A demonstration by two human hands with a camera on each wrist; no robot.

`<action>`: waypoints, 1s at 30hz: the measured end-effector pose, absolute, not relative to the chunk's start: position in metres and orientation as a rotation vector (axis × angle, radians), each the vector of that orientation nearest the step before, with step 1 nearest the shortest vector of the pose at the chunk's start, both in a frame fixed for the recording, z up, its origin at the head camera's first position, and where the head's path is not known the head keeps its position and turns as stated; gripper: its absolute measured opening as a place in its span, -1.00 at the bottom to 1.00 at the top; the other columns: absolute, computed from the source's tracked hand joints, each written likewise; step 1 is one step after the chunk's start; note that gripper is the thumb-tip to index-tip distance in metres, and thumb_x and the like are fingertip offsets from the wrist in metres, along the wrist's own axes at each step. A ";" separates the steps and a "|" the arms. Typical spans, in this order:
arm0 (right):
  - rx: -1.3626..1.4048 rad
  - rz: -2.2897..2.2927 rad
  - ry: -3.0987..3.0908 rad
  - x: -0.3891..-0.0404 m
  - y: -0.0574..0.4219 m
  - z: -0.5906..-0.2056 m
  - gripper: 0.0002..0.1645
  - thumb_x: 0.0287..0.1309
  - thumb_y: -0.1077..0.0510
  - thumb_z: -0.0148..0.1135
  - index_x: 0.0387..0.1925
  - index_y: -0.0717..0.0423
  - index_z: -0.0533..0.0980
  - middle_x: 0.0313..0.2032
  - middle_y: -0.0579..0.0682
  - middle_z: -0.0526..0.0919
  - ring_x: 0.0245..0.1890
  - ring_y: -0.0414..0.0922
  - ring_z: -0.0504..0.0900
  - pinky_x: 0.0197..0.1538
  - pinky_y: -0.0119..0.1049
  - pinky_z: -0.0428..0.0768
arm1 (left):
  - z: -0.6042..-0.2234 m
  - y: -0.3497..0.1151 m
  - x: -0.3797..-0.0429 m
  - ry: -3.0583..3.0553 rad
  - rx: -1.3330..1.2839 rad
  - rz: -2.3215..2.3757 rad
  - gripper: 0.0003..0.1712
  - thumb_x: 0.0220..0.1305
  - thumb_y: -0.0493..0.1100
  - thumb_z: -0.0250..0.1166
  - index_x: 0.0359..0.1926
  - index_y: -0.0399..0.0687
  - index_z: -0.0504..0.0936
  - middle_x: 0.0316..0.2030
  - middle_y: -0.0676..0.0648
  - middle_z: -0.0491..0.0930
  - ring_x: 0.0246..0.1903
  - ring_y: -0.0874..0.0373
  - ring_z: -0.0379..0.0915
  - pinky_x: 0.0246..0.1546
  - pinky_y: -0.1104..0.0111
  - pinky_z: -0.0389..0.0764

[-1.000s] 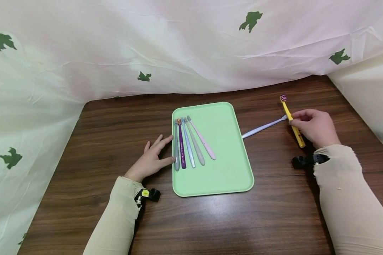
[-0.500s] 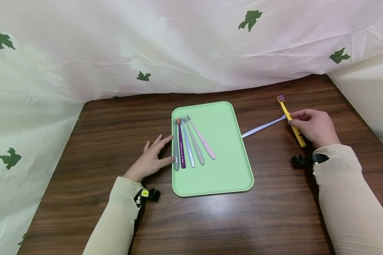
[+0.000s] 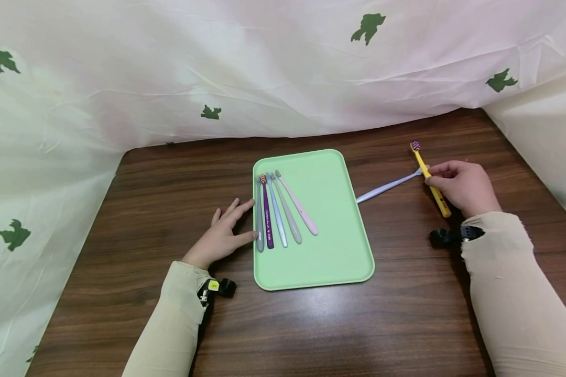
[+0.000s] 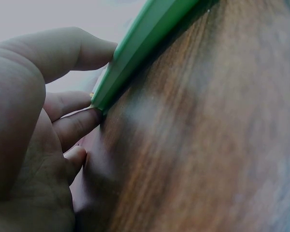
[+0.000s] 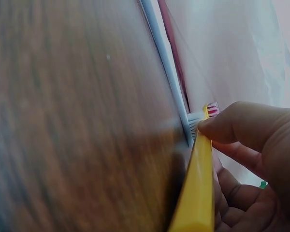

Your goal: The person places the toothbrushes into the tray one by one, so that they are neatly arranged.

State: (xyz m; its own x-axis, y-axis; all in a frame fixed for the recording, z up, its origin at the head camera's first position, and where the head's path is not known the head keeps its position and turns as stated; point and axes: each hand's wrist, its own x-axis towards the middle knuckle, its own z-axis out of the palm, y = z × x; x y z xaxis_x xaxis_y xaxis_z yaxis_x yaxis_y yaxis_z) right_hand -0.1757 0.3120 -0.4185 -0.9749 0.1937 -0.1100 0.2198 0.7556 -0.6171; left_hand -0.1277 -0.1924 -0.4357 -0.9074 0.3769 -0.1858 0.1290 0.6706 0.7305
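Note:
My right hand [image 3: 467,186] pinches a yellow toothbrush [image 3: 437,198] with purple bristles between thumb and fingers, right of the tray. Its head points away from me. A light blue toothbrush [image 3: 389,187] slants from the tray's right edge to behind the yellow one; in the right wrist view, the bristles of this blue toothbrush [image 5: 169,63] are close beside the yellow handle [image 5: 195,188]. My left hand [image 3: 221,235] lies at the left edge of a green tray [image 3: 335,251], fingers spread, thumb and fingertips touching the rim [image 4: 135,48].
On the tray's left half lie several toothbrushes: a dark grey one [image 3: 260,220], a purple one [image 3: 268,225], a light blue one [image 3: 278,217], a grey one [image 3: 290,220] and a pink one [image 3: 302,209]. White cloth [image 3: 273,68] with green shapes hangs around the brown table [image 3: 137,225].
The yellow toothbrush's head has tipped slightly left in my right hand's pinch. The left hand stays at the tray's edge, and the tray's toothbrushes lie as before.

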 end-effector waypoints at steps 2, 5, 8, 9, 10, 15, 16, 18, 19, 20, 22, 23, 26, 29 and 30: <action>0.338 -1.026 2.917 -0.176 0.311 -0.418 -0.57 0.35 0.01 0.27 0.05 0.27 0.59 -0.09 0.28 0.58 -0.32 0.04 0.53 -0.49 -0.28 0.53 | -0.436 -0.193 -0.128 2.564 0.403 1.089 -0.12 0.34 0.05 0.34 0.57 0.15 0.15 0.53 -0.02 0.12 0.57 0.09 -0.33 0.48 0.01 -0.53; 0.344 -1.036 2.913 -0.175 0.310 -0.418 -0.55 0.35 0.00 0.26 0.05 0.27 0.59 -0.09 0.28 0.58 -0.32 0.04 0.54 -0.49 -0.29 0.53 | -0.436 -0.193 -0.128 2.558 0.403 1.095 -0.13 0.35 0.04 0.34 0.57 0.15 0.15 0.53 -0.02 0.12 0.57 0.09 -0.33 0.48 0.00 -0.53; 0.356 -1.055 2.898 -0.175 0.310 -0.418 -0.51 0.35 -0.03 0.26 0.08 0.28 0.58 -0.06 0.30 0.58 -0.31 0.04 0.55 -0.48 -0.31 0.54 | -0.435 -0.193 -0.127 2.557 0.395 1.096 -0.12 0.34 0.04 0.35 0.57 0.15 0.15 0.53 -0.04 0.11 0.57 0.08 -0.33 0.48 0.00 -0.53; 0.359 -1.063 2.892 -0.175 0.311 -0.418 -0.50 0.35 -0.05 0.25 0.09 0.29 0.57 -0.05 0.30 0.57 -0.30 0.04 0.55 -0.48 -0.32 0.55 | -0.435 -0.194 -0.127 2.558 0.392 1.095 -0.12 0.34 0.04 0.35 0.57 0.15 0.15 0.53 -0.05 0.12 0.57 0.08 -0.33 0.48 0.00 -0.53; 0.360 -1.066 2.891 -0.175 0.311 -0.418 -0.50 0.35 -0.05 0.25 0.09 0.28 0.57 -0.04 0.30 0.57 -0.30 0.04 0.55 -0.47 -0.33 0.55 | -0.435 -0.194 -0.127 2.558 0.390 1.094 -0.12 0.33 0.04 0.35 0.57 0.15 0.15 0.53 -0.05 0.12 0.57 0.07 -0.33 0.48 0.01 -0.53; 0.359 -1.081 2.897 -0.176 0.310 -0.416 -0.53 0.35 -0.02 0.26 0.08 0.27 0.58 -0.09 0.25 0.59 -0.32 -0.03 0.55 -0.46 -0.36 0.55 | -0.434 -0.193 -0.126 2.561 0.385 1.096 -0.12 0.33 0.04 0.35 0.57 0.14 0.15 0.53 -0.06 0.12 0.57 0.07 -0.33 0.48 0.01 -0.53; 0.359 -1.084 2.897 -0.175 0.310 -0.415 -0.53 0.35 -0.01 0.26 0.08 0.28 0.58 -0.11 0.25 0.60 -0.34 -0.04 0.55 -0.46 -0.36 0.55 | -0.434 -0.193 -0.126 2.561 0.385 1.097 -0.12 0.33 0.04 0.35 0.57 0.14 0.15 0.53 -0.06 0.12 0.57 0.07 -0.33 0.48 0.01 -0.53; 0.357 -1.089 2.894 -0.175 0.310 -0.415 -0.52 0.34 -0.02 0.27 0.08 0.28 0.57 -0.12 0.25 0.60 -0.35 -0.06 0.55 -0.46 -0.37 0.55 | -0.434 -0.193 -0.126 2.562 0.385 1.098 -0.12 0.33 0.04 0.35 0.57 0.14 0.16 0.53 -0.06 0.12 0.57 0.07 -0.33 0.48 0.01 -0.53; 0.354 -1.089 2.898 -0.175 0.309 -0.414 -0.53 0.34 -0.01 0.27 0.07 0.27 0.58 -0.12 0.24 0.61 -0.35 -0.07 0.56 -0.45 -0.38 0.56 | -0.434 -0.193 -0.126 2.562 0.387 1.097 -0.12 0.34 0.04 0.35 0.57 0.14 0.16 0.53 -0.05 0.12 0.57 0.07 -0.33 0.48 0.01 -0.53; 0.351 -1.093 2.896 -0.174 0.309 -0.414 -0.52 0.34 -0.02 0.27 0.08 0.28 0.58 -0.12 0.24 0.61 -0.36 -0.08 0.56 -0.45 -0.39 0.56 | -0.434 -0.193 -0.126 2.563 0.390 1.096 -0.12 0.34 0.04 0.35 0.57 0.14 0.16 0.53 -0.04 0.13 0.57 0.07 -0.33 0.48 0.00 -0.53; 0.342 -1.100 2.901 -0.174 0.308 -0.413 -0.52 0.33 -0.02 0.28 0.07 0.27 0.59 -0.12 0.23 0.61 -0.37 -0.11 0.56 -0.45 -0.40 0.56 | -0.435 -0.193 -0.127 2.565 0.396 1.094 -0.12 0.34 0.04 0.35 0.57 0.14 0.16 0.52 -0.03 0.13 0.57 0.08 -0.33 0.48 0.00 -0.53; 0.336 -1.102 2.908 -0.174 0.306 -0.412 -0.54 0.33 -0.02 0.28 0.07 0.26 0.59 -0.12 0.22 0.62 -0.38 -0.13 0.56 -0.45 -0.41 0.57 | -0.435 -0.193 -0.127 2.566 0.398 1.093 -0.12 0.34 0.04 0.35 0.57 0.14 0.16 0.52 -0.03 0.13 0.57 0.08 -0.33 0.48 0.00 -0.53; 0.313 -1.122 2.919 -0.174 0.303 -0.411 -0.56 0.32 -0.01 0.29 0.05 0.26 0.60 -0.14 0.20 0.63 -0.42 -0.20 0.55 -0.45 -0.43 0.57 | -0.435 -0.192 -0.128 2.566 0.403 1.093 -0.12 0.34 0.04 0.35 0.57 0.14 0.15 0.52 -0.03 0.13 0.57 0.08 -0.33 0.48 0.00 -0.53; 0.282 -1.135 2.928 -0.175 0.299 -0.411 -0.58 0.32 0.02 0.30 0.03 0.27 0.61 -0.15 0.20 0.64 -0.45 -0.26 0.54 -0.46 -0.45 0.57 | -0.435 -0.192 -0.128 2.562 0.402 1.096 -0.13 0.34 0.04 0.34 0.57 0.14 0.15 0.53 -0.02 0.13 0.57 0.08 -0.33 0.47 0.00 -0.53; 0.272 -1.135 2.928 -0.175 0.298 -0.411 -0.59 0.32 0.03 0.30 0.02 0.27 0.60 -0.16 0.20 0.64 -0.46 -0.26 0.54 -0.46 -0.45 0.56 | -0.436 -0.192 -0.128 2.561 0.402 1.097 -0.13 0.34 0.04 0.34 0.57 0.14 0.16 0.53 -0.02 0.13 0.57 0.08 -0.33 0.47 0.00 -0.53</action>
State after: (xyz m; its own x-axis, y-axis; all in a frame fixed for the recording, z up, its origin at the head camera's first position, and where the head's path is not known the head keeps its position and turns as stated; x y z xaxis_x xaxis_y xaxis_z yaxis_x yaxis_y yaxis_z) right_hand -0.1748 0.2980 -0.4111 -0.9851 0.1638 -0.0523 0.1562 0.7257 -0.6700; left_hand -0.1276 -0.1924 -0.4355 -0.9075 0.3779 -0.1836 0.1278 0.6645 0.7363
